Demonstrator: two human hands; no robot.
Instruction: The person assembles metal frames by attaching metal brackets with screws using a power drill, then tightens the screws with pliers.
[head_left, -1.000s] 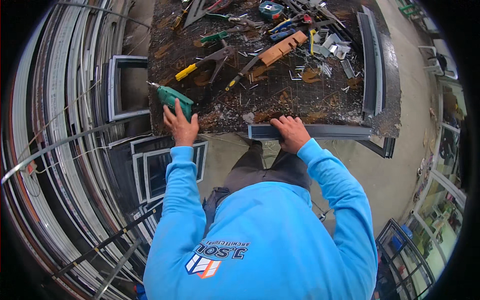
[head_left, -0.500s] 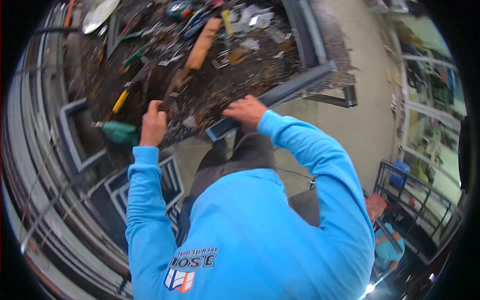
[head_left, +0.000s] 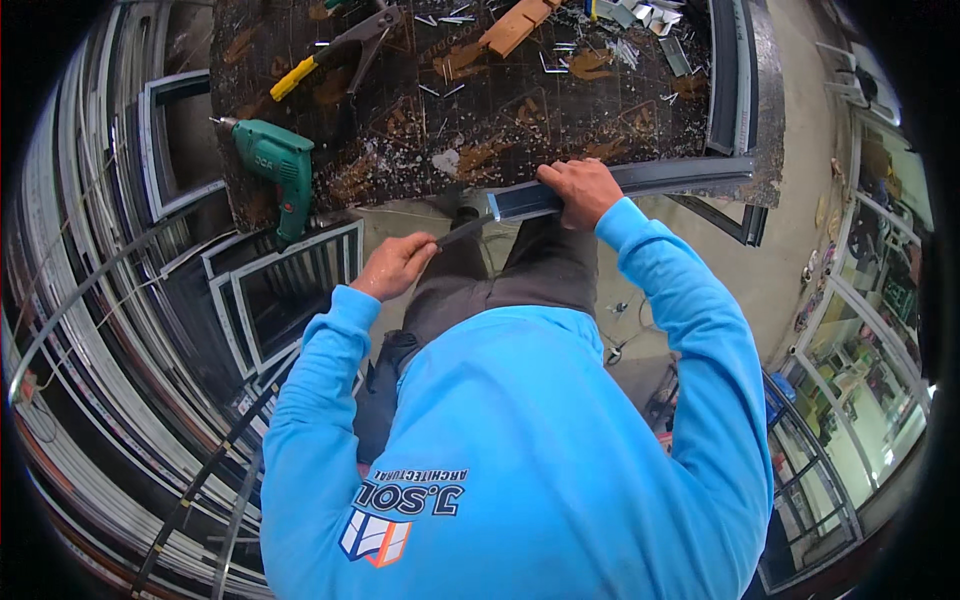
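Note:
My left hand (head_left: 398, 266) is closed around one end of a thin, dark flat file (head_left: 462, 231). The file's far part meets the bright cut end of a dark grey metal profile (head_left: 690, 175). My right hand (head_left: 582, 190) grips that profile near the same end, thumb and fingers wrapped over it. The profile lies along the near edge of the worktable (head_left: 400, 150), its cut end sticking out over my legs. Left of my hands, a green power drill (head_left: 280, 165) lies on its side, its grip over the table's edge.
A yellow-handled cutting tool (head_left: 322, 62), an orange-brown block (head_left: 518, 25) and metal offcuts (head_left: 650, 15) litter the table. Another dark profile (head_left: 733, 80) lies at its right side. Frames (head_left: 295, 290) lean below left, beside long stacked profiles (head_left: 100, 400). Glazed panels (head_left: 860, 330) stand far right.
My left hand has come off the tabletop, toward me and right, with the file now at the profile's end. My right hand still grips the profile. The whole view has shifted.

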